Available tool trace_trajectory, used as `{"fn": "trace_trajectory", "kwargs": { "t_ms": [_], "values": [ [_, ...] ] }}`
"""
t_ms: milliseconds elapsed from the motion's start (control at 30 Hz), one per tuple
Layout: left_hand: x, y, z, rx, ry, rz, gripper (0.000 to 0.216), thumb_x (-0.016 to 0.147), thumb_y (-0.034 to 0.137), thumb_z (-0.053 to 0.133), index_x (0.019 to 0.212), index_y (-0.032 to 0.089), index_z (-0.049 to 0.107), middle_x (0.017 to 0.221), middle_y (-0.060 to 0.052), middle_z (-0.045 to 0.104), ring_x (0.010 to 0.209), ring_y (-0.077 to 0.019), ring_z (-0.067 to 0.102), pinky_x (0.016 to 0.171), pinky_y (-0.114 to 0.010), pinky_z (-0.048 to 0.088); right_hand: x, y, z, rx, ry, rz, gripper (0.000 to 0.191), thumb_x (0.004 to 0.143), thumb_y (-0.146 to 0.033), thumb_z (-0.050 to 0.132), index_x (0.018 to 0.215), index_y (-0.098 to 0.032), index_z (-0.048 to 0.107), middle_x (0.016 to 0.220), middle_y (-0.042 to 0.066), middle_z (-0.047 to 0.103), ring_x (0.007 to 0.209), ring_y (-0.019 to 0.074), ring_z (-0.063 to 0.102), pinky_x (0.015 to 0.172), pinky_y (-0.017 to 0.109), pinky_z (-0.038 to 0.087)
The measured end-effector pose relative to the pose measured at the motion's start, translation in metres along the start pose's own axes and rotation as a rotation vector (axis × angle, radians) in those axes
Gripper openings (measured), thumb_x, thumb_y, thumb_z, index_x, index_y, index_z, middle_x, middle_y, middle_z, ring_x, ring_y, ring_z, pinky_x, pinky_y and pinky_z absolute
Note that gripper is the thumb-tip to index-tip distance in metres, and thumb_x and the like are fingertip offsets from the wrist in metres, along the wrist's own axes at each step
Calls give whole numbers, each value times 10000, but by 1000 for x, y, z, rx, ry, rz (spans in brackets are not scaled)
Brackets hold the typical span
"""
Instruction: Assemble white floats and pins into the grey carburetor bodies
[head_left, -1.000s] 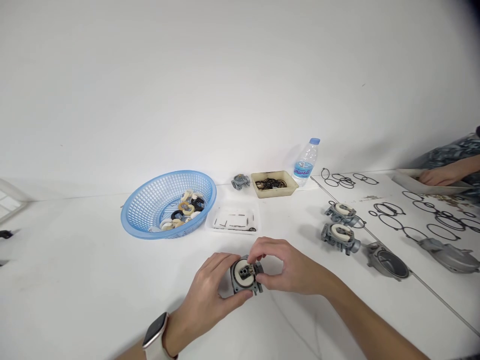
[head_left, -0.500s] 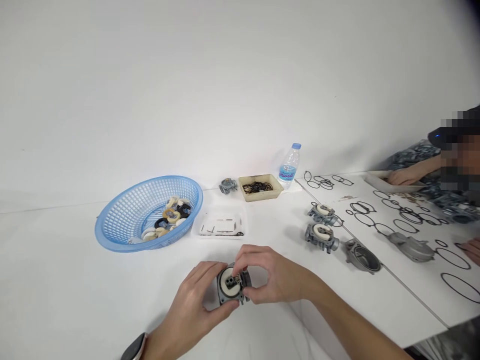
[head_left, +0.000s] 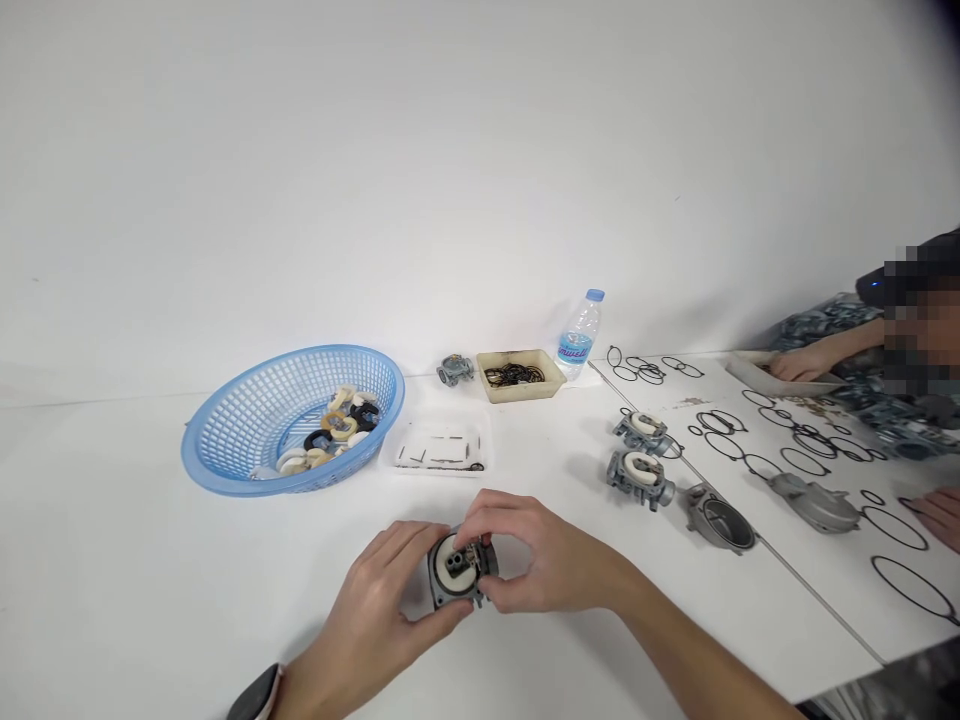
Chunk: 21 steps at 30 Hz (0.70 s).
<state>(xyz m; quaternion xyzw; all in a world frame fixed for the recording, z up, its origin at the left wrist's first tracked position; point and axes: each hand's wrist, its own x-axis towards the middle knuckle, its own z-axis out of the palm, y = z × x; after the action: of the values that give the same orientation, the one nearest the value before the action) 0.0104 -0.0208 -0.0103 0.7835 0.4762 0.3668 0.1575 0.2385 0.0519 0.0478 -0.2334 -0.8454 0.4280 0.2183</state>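
In front of me on the table is a grey metal carburetor body [head_left: 441, 598], open side up, with a C-shaped white float [head_left: 445, 573] in it. My left hand [head_left: 379, 595] wraps its left side, fingers on the far edge and thumb on the near edge. My right hand [head_left: 529, 550] grips it from the right; its fingertips reach over the float and its thumb presses the right side. Whether a small part is between those fingertips is hidden. Beyond the hands, a shallow white tray [head_left: 439, 422] holds several thin pins.
A blue basket [head_left: 217, 410] of floats stands left. Behind are another carburetor [head_left: 455, 369], a cream tray [head_left: 521, 392] of black rings and a water bottle [head_left: 580, 335]. Right lie two carburetors with floats [head_left: 639, 475], grey covers [head_left: 720, 520] and black rings [head_left: 911, 585]. A co-worker's hand [head_left: 802, 362] reaches into a tray.
The carburetor and both my hands sit slightly further left in the picture; the view has shifted a little too. My grip looks almost the same, with the right fingertips still over the float.
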Motion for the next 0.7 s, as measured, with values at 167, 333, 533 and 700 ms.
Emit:
{"fn": "trace_trajectory", "kwargs": {
  "t_ms": [167,333,533,700],
  "values": [
    [0,0,-2,61,15,54,472,864,333,781,1268,237,557,1111,-79,705,964,-280,678,796,-406,598,1,1,0,23,-6,-1,517,698,-25,704,1161,-255,723,1043,11,629,923,166,617,855,279,509],
    [5,5,-8,50,-39,40,437,869,328,763,1251,238,569,1118,-75,701,990,-272,674,833,-397,577,0,-1,0,-24,-13,-9,485,728,-12,674,1142,-262,707,1035,13,627,917,170,617,848,288,513],
    [8,8,-12,39,-61,21,433,875,418,771,1229,240,596,1132,-78,706,998,-266,674,871,-395,556,3,4,6,-155,75,-79,363,816,-33,609,1094,-255,678,1046,40,625,928,191,618,826,311,529],
    [7,5,-13,47,-72,11,466,878,466,768,1245,235,595,1127,-66,704,992,-259,672,865,-391,548,5,7,8,-156,58,-76,366,824,-30,598,1102,-260,661,1038,34,613,921,185,615,822,307,526]
  ]
}}
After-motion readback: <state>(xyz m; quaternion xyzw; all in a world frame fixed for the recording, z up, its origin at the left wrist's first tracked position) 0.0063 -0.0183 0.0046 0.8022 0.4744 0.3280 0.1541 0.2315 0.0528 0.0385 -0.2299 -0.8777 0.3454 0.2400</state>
